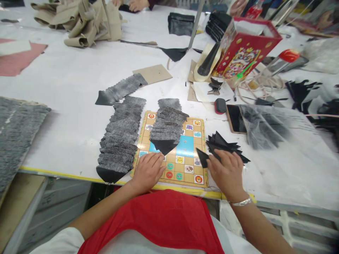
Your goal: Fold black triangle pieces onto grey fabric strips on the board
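Note:
My left hand [148, 170] lies over the lower left part of a colourful animal game board [194, 180], holding nothing I can see. Its fingertips are beside the black tip of a row of overlapping grey speckled pieces [169, 123] with scalloped edges. My right hand [227, 172] pinches a black triangular piece [202, 157] between thumb and fingers at the board's right edge. Just behind that hand is a loose pile of similar black triangular pieces [224, 141]. Left of the board runs a longer overlapping row of grey pieces [118, 141], with a shorter row [120, 89] above it.
A red box [243, 53], a phone [236, 119] and a clear plastic bag [265, 123] are on the right. Beige folded material [82, 21] lies at the far left, near another person's hands [136, 5]. A grey textured sheet [19, 130] overhangs the left edge.

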{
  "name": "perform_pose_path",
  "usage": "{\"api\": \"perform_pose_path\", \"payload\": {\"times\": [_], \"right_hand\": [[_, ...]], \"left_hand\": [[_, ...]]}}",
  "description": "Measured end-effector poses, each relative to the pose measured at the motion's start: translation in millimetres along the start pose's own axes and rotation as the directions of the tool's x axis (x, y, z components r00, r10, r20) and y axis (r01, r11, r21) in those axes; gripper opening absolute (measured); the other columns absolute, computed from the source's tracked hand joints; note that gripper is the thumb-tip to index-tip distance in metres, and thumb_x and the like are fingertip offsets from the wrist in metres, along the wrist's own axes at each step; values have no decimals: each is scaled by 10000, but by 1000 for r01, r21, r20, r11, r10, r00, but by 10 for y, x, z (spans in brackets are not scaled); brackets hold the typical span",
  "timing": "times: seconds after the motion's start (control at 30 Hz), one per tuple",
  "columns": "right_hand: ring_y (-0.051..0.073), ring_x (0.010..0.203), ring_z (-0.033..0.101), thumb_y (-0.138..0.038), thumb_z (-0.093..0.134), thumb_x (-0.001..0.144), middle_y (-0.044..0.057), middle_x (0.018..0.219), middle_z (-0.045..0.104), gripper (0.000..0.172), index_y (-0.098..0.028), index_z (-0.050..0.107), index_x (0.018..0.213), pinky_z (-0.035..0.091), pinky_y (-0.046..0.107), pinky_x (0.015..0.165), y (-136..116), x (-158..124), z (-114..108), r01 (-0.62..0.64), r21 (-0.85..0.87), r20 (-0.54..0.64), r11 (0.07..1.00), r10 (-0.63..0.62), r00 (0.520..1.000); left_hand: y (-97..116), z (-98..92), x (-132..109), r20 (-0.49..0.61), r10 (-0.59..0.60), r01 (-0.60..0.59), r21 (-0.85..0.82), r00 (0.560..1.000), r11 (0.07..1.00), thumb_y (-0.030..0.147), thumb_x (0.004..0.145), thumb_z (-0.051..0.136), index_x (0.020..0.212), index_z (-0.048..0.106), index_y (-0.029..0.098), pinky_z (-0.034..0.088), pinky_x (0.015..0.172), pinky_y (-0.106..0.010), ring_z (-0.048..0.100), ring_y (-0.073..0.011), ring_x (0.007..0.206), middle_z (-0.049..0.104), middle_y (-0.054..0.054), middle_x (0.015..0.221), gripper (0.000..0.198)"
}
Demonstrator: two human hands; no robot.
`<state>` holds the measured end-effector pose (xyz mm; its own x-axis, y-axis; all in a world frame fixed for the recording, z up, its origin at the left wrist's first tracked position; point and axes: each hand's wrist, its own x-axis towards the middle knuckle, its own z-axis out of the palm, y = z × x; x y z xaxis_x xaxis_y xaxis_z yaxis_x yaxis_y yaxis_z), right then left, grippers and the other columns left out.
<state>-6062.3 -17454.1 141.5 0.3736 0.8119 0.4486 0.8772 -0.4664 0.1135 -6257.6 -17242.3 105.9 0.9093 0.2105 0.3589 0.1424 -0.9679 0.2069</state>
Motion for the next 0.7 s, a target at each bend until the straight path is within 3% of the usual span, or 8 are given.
{"api": "perform_pose_path", "payload": {"times": [0.1, 0.2, 0.33, 0.47, 0.57, 0.63, 0.7], "right_hand": [[255, 1032, 521, -196, 592, 836, 103, 1079, 631, 167, -188, 634, 997, 351, 489, 978, -10, 189, -11, -23, 27, -50, 999, 25, 998], [226, 1033, 501, -146, 545, 859, 81, 1099, 626, 202, -187, 613, 1045, 344, 430, 974, -386, 472, 114, 187, 196, -6, 963, -190, 982], [220, 860, 501, -154, 500, 882, 98, 965, 629, 141, -153, 622, 953, 366, 358, 773, -845, 826, 352, 371, 283, 152, 884, -424, 893], [204, 721, 478, -171, 503, 872, 80, 778, 588, 132, -149, 603, 789, 320, 340, 670, -907, 998, 515, 432, 294, 228, 853, -501, 835], [185, 707, 498, -164, 505, 856, 62, 738, 578, 148, -157, 601, 743, 339, 312, 657, -834, 1055, 543, 304, 401, 203, 864, -408, 890], [162, 706, 522, -148, 500, 838, 42, 734, 580, 134, -163, 608, 761, 372, 277, 654, -803, 1080, 529, 97, 543, 182, 834, -229, 956], [143, 704, 538, -140, 500, 822, 21, 732, 582, 127, -173, 615, 781, 396, 249, 660, -806, 1093, 514, -77, 665, 184, 743, -63, 981]], "left_hand": [[26, 73, 94, 7, 13, -13, 3, 1000, 1000, 290, 907, 450, 1107, 600, 138, 381, 902, -379, 525, -215, 1048, 622, -87, 1149, 292], [47, 127, 126, 23, 36, -37, 18, 999, 999, 290, 906, 452, 1092, 609, 140, 386, 887, -390, 526, -223, 1022, 622, -96, 1133, 286], [29, 132, 70, 21, 59, -59, 17, 998, 998, 277, 901, 454, 1106, 615, 133, 386, 902, -381, 519, -221, 1043, 617, -96, 1158, 298], [1, 122, -4, 0, 65, -65, 33, 998, 997, 290, 898, 456, 1149, 600, 128, 385, 905, -386, 506, -227, 1085, 597, -95, 1212, 332], [-10, 114, -8, 6, 69, -69, 21, 998, 997, 301, 899, 455, 1150, 598, 132, 384, 916, -391, 506, -232, 1091, 599, -91, 1213, 336], [-22, 105, 29, 9, 53, -53, 2, 999, 999, 297, 901, 448, 1142, 598, 134, 367, 954, -396, 492, -239, 1123, 615, -86, 1178, 327], [-44, 102, 99, -17, 21, -21, -10, 1000, 1000, 278, 906, 435, 1147, 587, 122, 342, 1000, -392, 473, -236, 1154, 626, -91, 1137, 325]]}}
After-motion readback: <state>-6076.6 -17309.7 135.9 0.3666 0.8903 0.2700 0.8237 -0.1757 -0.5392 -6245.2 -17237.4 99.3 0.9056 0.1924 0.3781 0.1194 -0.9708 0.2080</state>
